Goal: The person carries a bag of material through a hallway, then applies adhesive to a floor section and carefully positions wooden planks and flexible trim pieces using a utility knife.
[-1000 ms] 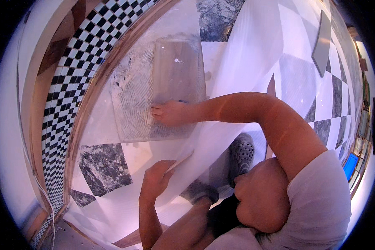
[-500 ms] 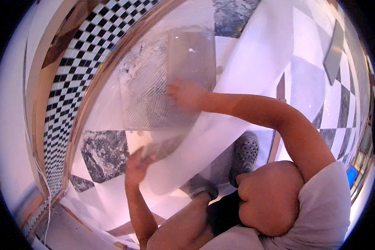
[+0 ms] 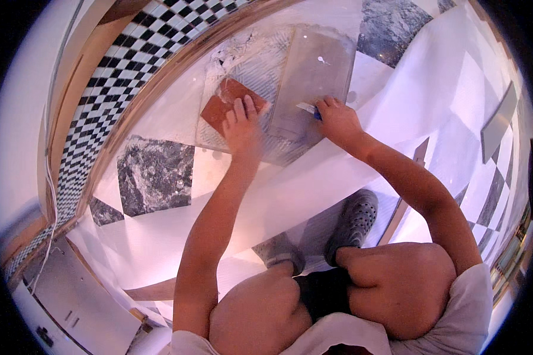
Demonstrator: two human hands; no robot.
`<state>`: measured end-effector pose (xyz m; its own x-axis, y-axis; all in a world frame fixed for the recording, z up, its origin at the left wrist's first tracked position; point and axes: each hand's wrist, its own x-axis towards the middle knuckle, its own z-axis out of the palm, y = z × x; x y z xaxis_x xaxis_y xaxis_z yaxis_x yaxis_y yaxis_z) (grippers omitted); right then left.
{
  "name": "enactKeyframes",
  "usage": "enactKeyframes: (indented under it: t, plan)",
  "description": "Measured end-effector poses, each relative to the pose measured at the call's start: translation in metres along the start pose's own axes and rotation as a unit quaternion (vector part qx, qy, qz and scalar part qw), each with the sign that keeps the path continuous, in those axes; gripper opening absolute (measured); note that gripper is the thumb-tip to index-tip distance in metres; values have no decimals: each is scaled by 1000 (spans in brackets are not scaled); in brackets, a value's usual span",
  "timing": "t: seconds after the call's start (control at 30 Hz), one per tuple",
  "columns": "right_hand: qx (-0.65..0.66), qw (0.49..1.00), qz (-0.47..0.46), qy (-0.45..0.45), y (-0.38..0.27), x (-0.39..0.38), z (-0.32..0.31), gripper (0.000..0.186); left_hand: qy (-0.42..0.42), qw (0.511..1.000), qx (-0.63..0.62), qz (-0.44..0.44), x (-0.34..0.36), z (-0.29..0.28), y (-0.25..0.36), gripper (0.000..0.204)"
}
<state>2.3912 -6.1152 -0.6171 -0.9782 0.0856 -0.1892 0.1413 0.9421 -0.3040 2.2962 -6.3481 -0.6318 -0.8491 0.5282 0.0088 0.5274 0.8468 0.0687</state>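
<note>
My left hand (image 3: pixel 241 127) is on a reddish-brown rectangular piece (image 3: pixel 216 109), its fingers on top, over the ridged, dusty patch (image 3: pixel 262 66) of floor. To its right, my right hand (image 3: pixel 340 124) is closed on a small scraper (image 3: pixel 308 108) with a blue handle and pale blade. The scraper is at a smooth grey rectangle (image 3: pixel 314 71) beside the ridged patch. I squat with both arms stretched forward.
White translucent sheeting (image 3: pixel 408 100) crosses black-marble and white floor squares (image 3: pixel 154 174). A checkered tile strip (image 3: pixel 106 89) and a pale cable (image 3: pixel 53 207) run along the left. A grey slab (image 3: pixel 494 124) lies at right; my clogs (image 3: pixel 355 219) are below.
My left hand has moved up and forward and now has the reddish-brown piece under it. My right hand has shifted right onto the smooth rectangle. The view has also shifted.
</note>
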Motion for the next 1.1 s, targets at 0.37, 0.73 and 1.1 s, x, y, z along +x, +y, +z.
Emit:
enactKeyframes:
  t: [0.37, 0.73, 1.1]
  plan:
    - [37, 999, 4, 31, 14, -3, 9, 34, -47, 988, -14, 149, 44, -7, -33, 87]
    - [53, 998, 12, 36, 20, -3, 16, 36, -75, 995, 48, 54, 26, -1, -21, 85]
    - [226, 946, 136, 185, 13, 15, -57, 35, -107, 993, 35, 35, 15, -3, -29, 85]
